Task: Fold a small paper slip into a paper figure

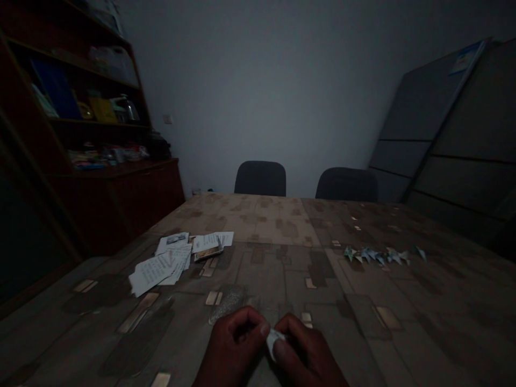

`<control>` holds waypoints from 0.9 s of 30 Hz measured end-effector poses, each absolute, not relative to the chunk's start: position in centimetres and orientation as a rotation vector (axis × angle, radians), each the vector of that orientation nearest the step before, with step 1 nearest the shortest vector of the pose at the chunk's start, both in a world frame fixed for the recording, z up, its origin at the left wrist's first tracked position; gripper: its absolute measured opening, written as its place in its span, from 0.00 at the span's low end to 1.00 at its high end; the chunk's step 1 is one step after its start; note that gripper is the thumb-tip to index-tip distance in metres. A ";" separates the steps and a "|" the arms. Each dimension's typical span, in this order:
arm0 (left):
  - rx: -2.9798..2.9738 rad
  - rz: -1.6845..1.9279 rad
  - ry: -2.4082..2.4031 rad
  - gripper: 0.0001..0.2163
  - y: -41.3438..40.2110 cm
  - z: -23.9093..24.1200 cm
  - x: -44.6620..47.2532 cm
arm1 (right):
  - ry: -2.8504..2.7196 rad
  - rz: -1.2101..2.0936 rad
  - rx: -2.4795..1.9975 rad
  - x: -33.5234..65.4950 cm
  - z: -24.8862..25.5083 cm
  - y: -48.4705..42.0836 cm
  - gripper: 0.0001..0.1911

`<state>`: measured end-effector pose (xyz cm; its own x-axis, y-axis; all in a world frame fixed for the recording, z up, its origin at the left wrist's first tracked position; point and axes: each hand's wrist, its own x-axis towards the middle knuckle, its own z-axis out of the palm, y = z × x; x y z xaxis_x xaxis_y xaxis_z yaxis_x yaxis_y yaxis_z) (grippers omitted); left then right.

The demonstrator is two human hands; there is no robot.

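Observation:
Between my two hands, low in the head view, is a small folded piece of pale paper [274,342]. My left hand [238,344] pinches its left edge between thumb and forefinger. On the other side my right hand [303,349] grips it, the thumb lying over the paper. Much of the paper is hidden by the fingers, so its exact shape cannot be made out. Off to the right on the table stands a row of several small folded paper figures [381,256]. Printed paper cards [161,269] lie in a loose, overlapping spread at the left.
The table [258,279] has a patterned brown cover. Two dark chairs [260,178] stand behind its far edge, against a pale wall. A wooden cabinet with loaded shelves [92,123] rises at the left, and grey panels [407,118] stand at the right. The room is dim.

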<state>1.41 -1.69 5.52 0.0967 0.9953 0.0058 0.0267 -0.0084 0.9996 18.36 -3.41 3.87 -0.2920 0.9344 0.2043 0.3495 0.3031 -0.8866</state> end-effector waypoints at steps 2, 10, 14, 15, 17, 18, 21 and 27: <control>1.294 1.132 1.173 0.10 -2.0 6.0 1.5 | -1.808 0.943 -1.186 18.3 3.8 -3.5 0.21; 1.194 1.082 1.085 0.13 -1.6 5.5 1.5 | -1.894 0.965 -1.144 18.8 4.3 -3.0 0.24; 1.571 1.005 1.184 0.07 -1.7 6.1 1.2 | -2.026 0.824 -1.179 19.1 3.6 -3.0 0.19; 1.657 1.003 1.215 0.06 -1.8 6.3 1.1 | -2.054 0.786 -1.182 19.2 3.4 -3.1 0.18; 1.750 1.015 1.261 0.06 -2.1 6.4 1.1 | -2.096 0.724 -1.162 19.3 3.1 -3.1 0.15; 1.745 1.017 1.268 0.06 -2.2 6.4 1.1 | -2.116 0.695 -1.141 19.3 2.9 -3.0 0.14; 1.563 1.013 1.206 0.07 -2.2 5.8 1.2 | -2.144 0.601 -1.099 19.3 2.7 -2.9 0.12; 1.109 0.920 0.953 0.15 -2.0 4.7 1.6 | -2.137 0.560 -1.073 19.2 2.8 -2.6 0.12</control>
